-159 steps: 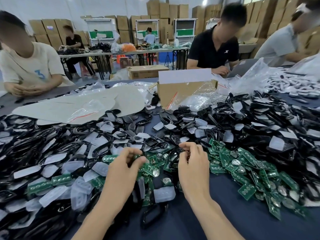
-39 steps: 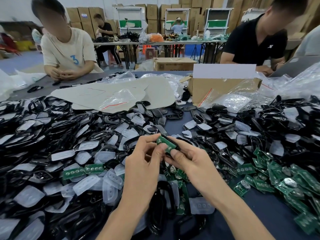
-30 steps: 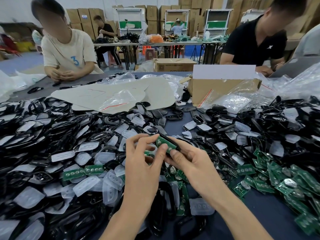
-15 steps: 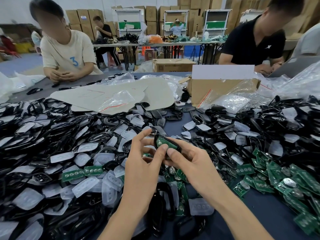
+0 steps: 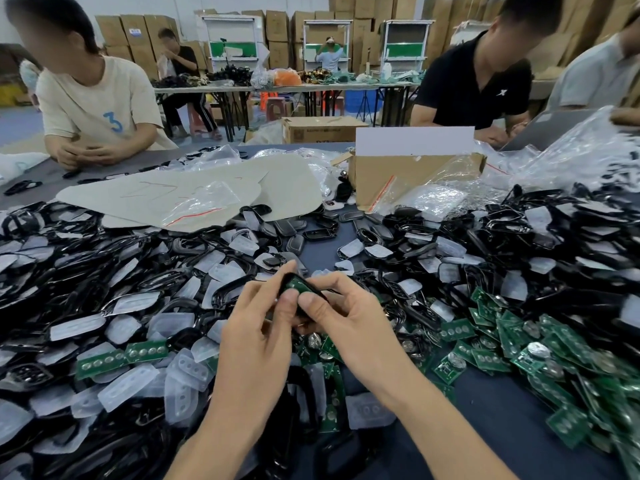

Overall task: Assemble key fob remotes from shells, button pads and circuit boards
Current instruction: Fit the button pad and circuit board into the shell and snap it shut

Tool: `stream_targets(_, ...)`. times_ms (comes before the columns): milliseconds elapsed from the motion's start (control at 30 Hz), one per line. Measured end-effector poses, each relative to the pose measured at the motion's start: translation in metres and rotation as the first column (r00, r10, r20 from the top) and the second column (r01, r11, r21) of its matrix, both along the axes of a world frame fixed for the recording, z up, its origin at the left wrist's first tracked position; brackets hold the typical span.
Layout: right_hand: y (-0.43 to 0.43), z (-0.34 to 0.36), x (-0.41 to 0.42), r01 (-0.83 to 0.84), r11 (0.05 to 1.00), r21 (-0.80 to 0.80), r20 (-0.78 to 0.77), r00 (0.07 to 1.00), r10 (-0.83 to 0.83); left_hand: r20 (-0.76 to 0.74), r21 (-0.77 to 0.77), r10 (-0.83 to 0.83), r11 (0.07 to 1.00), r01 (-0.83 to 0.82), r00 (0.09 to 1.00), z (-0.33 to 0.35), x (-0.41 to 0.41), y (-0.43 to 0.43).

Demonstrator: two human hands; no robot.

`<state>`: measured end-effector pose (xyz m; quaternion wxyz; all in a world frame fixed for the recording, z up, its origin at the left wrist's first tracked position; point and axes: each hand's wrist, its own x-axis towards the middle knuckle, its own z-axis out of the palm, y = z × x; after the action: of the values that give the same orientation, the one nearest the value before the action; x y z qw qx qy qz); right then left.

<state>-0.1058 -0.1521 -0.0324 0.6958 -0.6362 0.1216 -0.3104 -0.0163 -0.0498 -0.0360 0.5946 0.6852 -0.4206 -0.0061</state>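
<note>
Your left hand (image 5: 256, 327) and right hand (image 5: 346, 317) together pinched a black shell (image 5: 304, 292) above the parts heaped on the worktop (image 5: 485, 396), its long axis running left to right, green circuit board (image 5: 294, 284) facing you. A cardboard box (image 5: 398, 178) stood beyond.

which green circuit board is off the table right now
The circuit board held up between the left hand and right hand, sitting inside a black shell. The others lie loose on the table.

Black shell (image 5: 300, 285) with green board inside
</note>
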Motion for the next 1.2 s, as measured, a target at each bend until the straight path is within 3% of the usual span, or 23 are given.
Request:
stream_targets(133, -0.006, -0.001, -0.002, 0.024, 1.0, -0.014, -0.061, 0.998, -0.025, 0.086, 0.044, 0.002, 0.999, -0.006, 0.996, 0.0, -0.002, 0.001)
stream_targets(233, -0.012, 0.002, -0.004, 0.134, 0.991, -0.021, -0.018, 0.991, -0.134, 0.121, 0.051, 0.043, 0.997, -0.049, 0.992, 0.0, -0.003, 0.003)
stream_targets(400, -0.035, 0.007, -0.016, 0.379, 0.907, 0.182, 0.084, 0.913, -0.399, 0.172, 0.089, 0.111, 0.988, -0.128, 0.979, 0.001, -0.002, 0.003)
stream_targets(500, -0.034, 0.007, -0.015, 0.413, 0.891, 0.188, 0.076, 0.898, -0.433, 0.109, 0.077, 0.108, 0.99, -0.117, 0.988, 0.004, -0.006, 0.002)
stream_targets(600, -0.013, 0.01, -0.001, 0.364, 0.924, 0.115, 0.077, 0.924, -0.374, 0.017, 0.062, 0.11, 0.992, -0.111, 0.994, 0.007, -0.005, 0.005)
stream_targets(700, 0.012, 0.023, 0.028, 0.257, 0.96, 0.108, 0.116, 0.956, -0.269, 0.081, 0.06, 0.143, 0.987, -0.148, 0.986, 0.013, 0.007, 0.018)
stream_targets(933, 0.052, 0.074, 0.114, 0.124, 0.932, 0.34, 0.19, 0.962, -0.197, 0.106, 0.115, 0.253, 0.957, -0.265, 0.962, 0.028, 0.058, 0.09)
stream_targets(1100, 0.079, 0.093, 0.163, 0.018, 0.931, 0.364, 0.204, 0.974, -0.099, 0.221, 0.203, 0.398, 0.874, -0.441, 0.89, 0.042, 0.127, 0.146)
stream_targets(1200, 0.096, 0.09, 0.183, -0.08, 0.928, 0.364, 0.17, 0.985, 0.018, 0.192, 0.272, 0.491, 0.805, -0.527, 0.85, 0.052, 0.174, 0.167)
